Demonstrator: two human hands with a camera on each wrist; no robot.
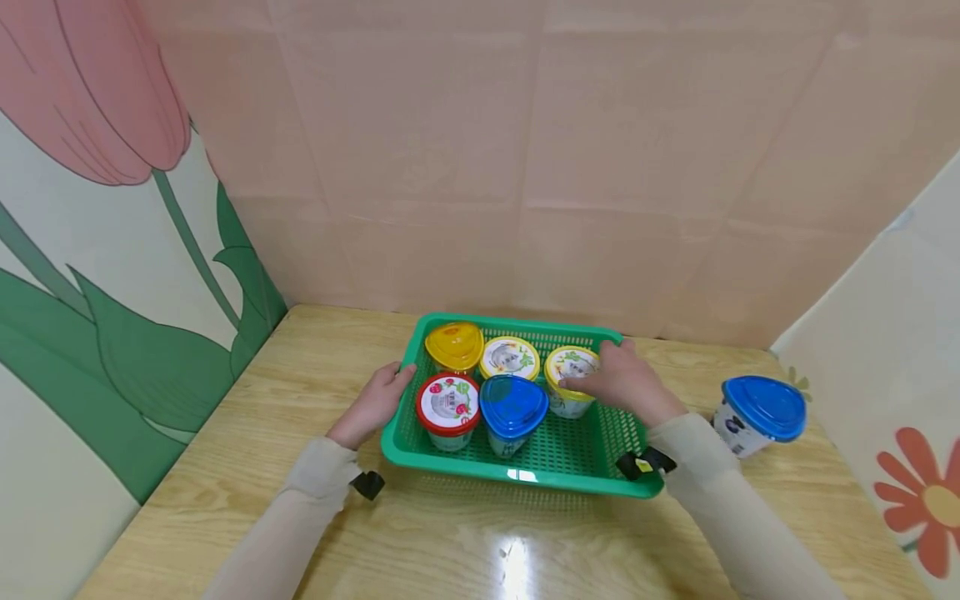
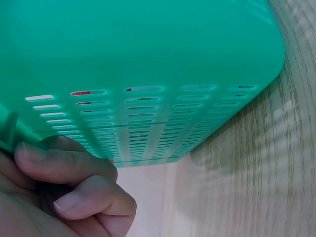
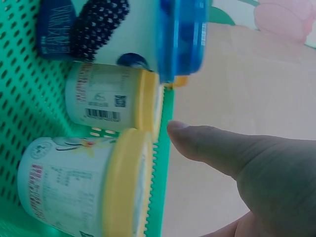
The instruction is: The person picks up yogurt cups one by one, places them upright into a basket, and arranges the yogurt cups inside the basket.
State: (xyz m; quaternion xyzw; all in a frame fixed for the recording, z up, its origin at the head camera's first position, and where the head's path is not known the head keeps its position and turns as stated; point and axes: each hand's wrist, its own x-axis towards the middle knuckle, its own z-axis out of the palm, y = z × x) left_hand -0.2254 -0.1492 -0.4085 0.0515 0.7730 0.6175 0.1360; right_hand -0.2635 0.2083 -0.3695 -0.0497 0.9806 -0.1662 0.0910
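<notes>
A green plastic basket [image 1: 517, 478] with slotted sides sits on the table, and my left hand [image 1: 375, 404] grips its left rim, thumb on top. Low in the left wrist view, the curled fingers [image 2: 94, 182] show beside the basket wall. My right hand [image 1: 633, 387] is over the basket's right end, near a yellow-lidded tub [image 1: 567, 405]. In the right wrist view its straight thumb [image 3: 212, 143] stands apart from that tub's lid [image 3: 126, 187]. The basket also holds another yellow-lidded tub [image 1: 510, 357], an orange-lidded tub [image 1: 454, 345], a red-lidded tub [image 1: 448, 405] and a blue-lidded tub [image 1: 513, 406].
Another blue-lidded tub [image 1: 761, 414] is on the wooden table [image 1: 420, 542] to the right of the basket, beyond my right wrist. A pinkish-beige covering [image 1: 465, 167] rises behind the table. Flower-printed panels [image 1: 135, 317] flank both sides.
</notes>
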